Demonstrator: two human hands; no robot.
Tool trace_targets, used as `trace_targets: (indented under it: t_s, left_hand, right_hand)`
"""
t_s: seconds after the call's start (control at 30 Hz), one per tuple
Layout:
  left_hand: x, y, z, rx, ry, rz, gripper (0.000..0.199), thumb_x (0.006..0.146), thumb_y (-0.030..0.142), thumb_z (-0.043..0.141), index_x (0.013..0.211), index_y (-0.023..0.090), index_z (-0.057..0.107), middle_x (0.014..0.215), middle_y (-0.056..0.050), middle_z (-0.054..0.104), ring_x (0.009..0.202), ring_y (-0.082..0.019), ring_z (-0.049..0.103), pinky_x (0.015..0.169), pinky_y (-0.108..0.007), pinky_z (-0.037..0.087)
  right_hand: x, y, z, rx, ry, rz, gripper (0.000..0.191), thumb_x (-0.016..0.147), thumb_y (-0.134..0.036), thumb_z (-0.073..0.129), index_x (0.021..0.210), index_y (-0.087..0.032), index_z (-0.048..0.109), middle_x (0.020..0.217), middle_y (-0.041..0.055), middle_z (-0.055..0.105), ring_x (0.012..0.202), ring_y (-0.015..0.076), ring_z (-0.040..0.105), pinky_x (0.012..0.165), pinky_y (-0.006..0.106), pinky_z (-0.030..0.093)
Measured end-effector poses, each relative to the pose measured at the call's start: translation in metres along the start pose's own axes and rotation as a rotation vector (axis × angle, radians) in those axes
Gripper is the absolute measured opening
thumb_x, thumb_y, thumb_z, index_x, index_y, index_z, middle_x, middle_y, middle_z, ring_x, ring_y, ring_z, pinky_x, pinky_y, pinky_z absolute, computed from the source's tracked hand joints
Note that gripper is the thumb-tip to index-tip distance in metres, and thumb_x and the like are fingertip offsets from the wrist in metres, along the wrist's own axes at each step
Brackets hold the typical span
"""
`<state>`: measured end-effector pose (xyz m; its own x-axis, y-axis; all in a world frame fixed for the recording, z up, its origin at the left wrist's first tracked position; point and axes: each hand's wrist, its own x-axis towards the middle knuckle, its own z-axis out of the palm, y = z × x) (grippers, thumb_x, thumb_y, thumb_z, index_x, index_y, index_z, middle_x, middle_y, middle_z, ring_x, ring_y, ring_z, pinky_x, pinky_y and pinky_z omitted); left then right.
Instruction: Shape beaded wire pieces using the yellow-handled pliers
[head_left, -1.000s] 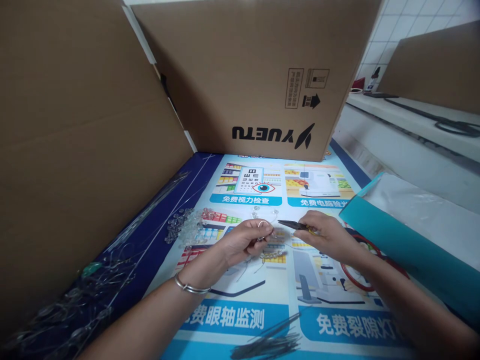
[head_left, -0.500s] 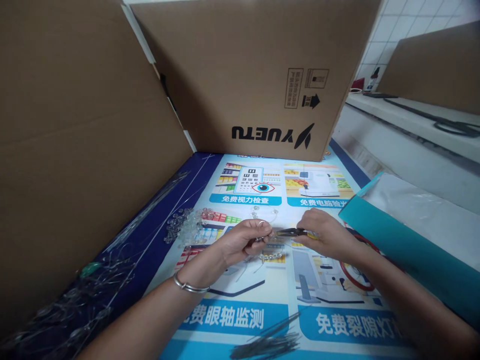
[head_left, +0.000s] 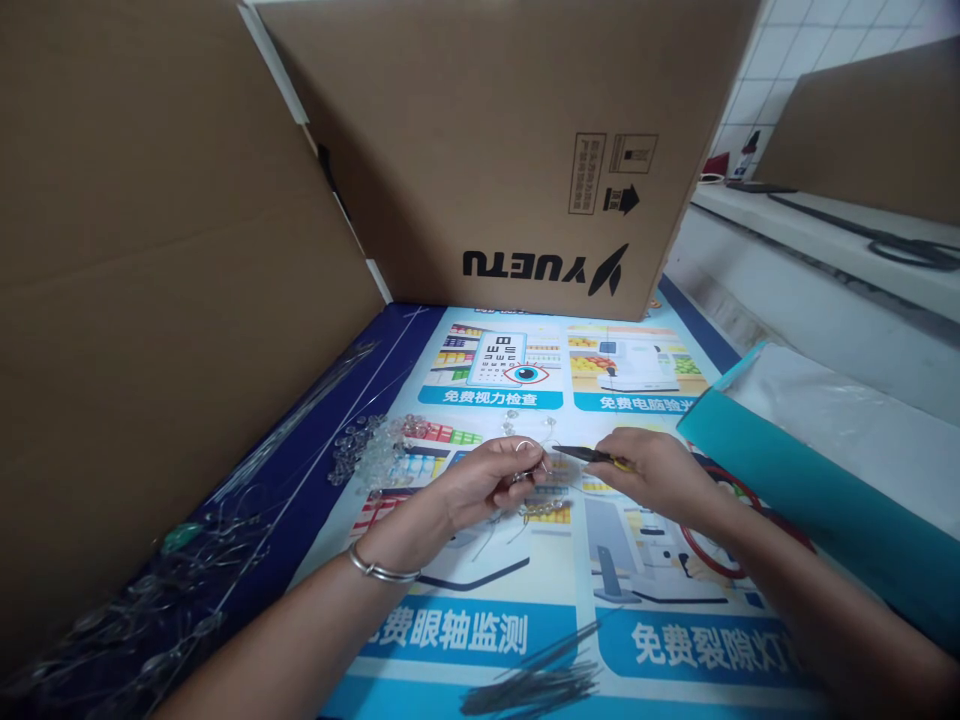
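My left hand (head_left: 501, 480) is closed in a pinch on a thin wire (head_left: 545, 462), bent into a curve, near the middle of the table. Clear beads (head_left: 546, 508) hang or lie just below its fingertips; whether they are joined to the wire I cannot tell. My right hand (head_left: 651, 468) is wrapped round pliers (head_left: 589, 456) with dark jaws and yellow on the handle. The jaws point left toward the wire, a short way from my left fingertips. A few more clear beads (head_left: 512, 420) lie beyond my left hand.
A heap of clear beads (head_left: 375, 452) lies to the left. Cut wires (head_left: 536, 682) lie at the front, and tangled wire pieces (head_left: 187, 570) at left. Cardboard walls (head_left: 480, 150) stand behind and left. A teal box (head_left: 810, 500) with plastic lining is at right.
The pliers have drawn back slightly from my left fingertips, and their jaws now tilt up to the left. My right hand has turned a little; the left has stayed nearly still.
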<state>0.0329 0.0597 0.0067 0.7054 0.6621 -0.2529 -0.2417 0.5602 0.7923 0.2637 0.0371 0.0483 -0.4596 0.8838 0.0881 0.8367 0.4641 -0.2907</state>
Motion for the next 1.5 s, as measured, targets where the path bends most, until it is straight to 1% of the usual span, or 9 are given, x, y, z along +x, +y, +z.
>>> trace_targets:
  t_s: [0.27,0.47,0.7,0.83,0.97,1.07,1.23,1.37,1.5]
  left_hand:
    - [-0.003,0.004,0.005,0.009,0.016,0.025,0.022,0.078,0.034,0.060,0.086,0.015,0.053,0.069,0.000,0.053,0.040,-0.001,0.034,0.033,-0.013,0.013]
    - [-0.003,0.006,0.004,0.077,0.014,0.003,0.021,0.076,0.032,0.063,0.076,0.015,0.050,0.051,0.005,0.045,0.037,-0.001,0.027,0.034,-0.013,0.014]
    - [-0.001,0.000,0.002,0.128,0.134,0.084,0.022,0.072,0.032,0.067,0.075,0.015,0.053,0.055,0.001,0.052,0.047,-0.006,0.044,0.041,-0.015,0.028]
    - [-0.002,0.000,0.003,0.139,0.143,0.109,0.020,0.071,0.030,0.067,0.075,0.015,0.054,0.055,0.002,0.052,0.050,-0.007,0.047,0.044,-0.016,0.031]
    - [-0.002,0.002,0.003,0.131,0.125,0.117,0.019,0.072,0.029,0.066,0.074,0.015,0.053,0.054,0.002,0.050,0.047,-0.006,0.045,0.042,-0.016,0.029]
    - [-0.002,0.002,0.004,0.099,0.120,0.118,0.020,0.071,0.030,0.067,0.074,0.016,0.053,0.054,0.003,0.049,0.047,-0.006,0.044,0.041,-0.016,0.028]
    - [-0.002,0.002,0.006,0.098,0.127,0.112,0.022,0.071,0.031,0.068,0.075,0.016,0.052,0.057,0.002,0.050,0.050,-0.006,0.045,0.042,-0.016,0.029]
    - [-0.002,0.001,0.005,0.065,0.089,0.104,0.021,0.072,0.029,0.067,0.075,0.016,0.052,0.057,0.002,0.048,0.049,-0.005,0.042,0.040,-0.015,0.024]
    - [-0.003,0.003,0.004,0.018,0.032,0.090,0.019,0.074,0.027,0.065,0.078,0.015,0.051,0.057,0.003,0.045,0.044,-0.003,0.034,0.038,-0.014,0.017]
  right_hand:
    - [0.000,0.001,-0.002,0.029,0.002,0.038,0.024,0.083,-0.040,0.047,0.073,-0.021,0.057,0.073,0.0025,0.061,0.067,0.0147,0.054,0.056,0.025,0.033]
    - [0.000,-0.001,-0.002,0.037,-0.018,0.049,0.024,0.083,-0.041,0.047,0.073,-0.021,0.057,0.074,0.0019,0.060,0.068,0.0147,0.054,0.057,0.025,0.034]
    - [-0.002,-0.006,-0.007,0.053,-0.040,0.054,0.025,0.083,-0.041,0.047,0.073,-0.021,0.057,0.076,0.0022,0.061,0.068,0.0145,0.053,0.057,0.024,0.034]
    - [-0.002,-0.001,-0.010,0.079,-0.070,0.036,0.028,0.083,-0.043,0.046,0.073,-0.020,0.059,0.074,0.0020,0.060,0.066,0.0143,0.053,0.055,0.024,0.034]
    - [-0.003,0.007,-0.018,0.056,0.002,0.050,0.028,0.083,-0.044,0.045,0.078,-0.021,0.060,0.079,0.0031,0.061,0.071,0.0161,0.054,0.057,0.025,0.035]
    - [-0.006,0.003,-0.021,0.010,0.048,0.020,0.028,0.083,-0.044,0.045,0.082,-0.021,0.061,0.082,0.0051,0.061,0.076,0.0182,0.054,0.061,0.027,0.037]
    - [-0.011,-0.012,-0.020,-0.049,-0.010,-0.071,0.024,0.081,-0.042,0.049,0.080,-0.021,0.060,0.078,0.0056,0.059,0.078,0.0192,0.053,0.064,0.029,0.038]
    - [-0.008,0.000,-0.025,0.170,-0.076,-0.058,0.026,0.084,-0.043,0.045,0.078,-0.021,0.058,0.077,0.0017,0.059,0.071,0.0142,0.053,0.061,0.025,0.038]
    - [-0.005,0.010,-0.021,0.058,-0.015,-0.003,0.024,0.082,-0.041,0.048,0.078,-0.020,0.058,0.079,0.0034,0.059,0.076,0.0163,0.053,0.063,0.026,0.037]
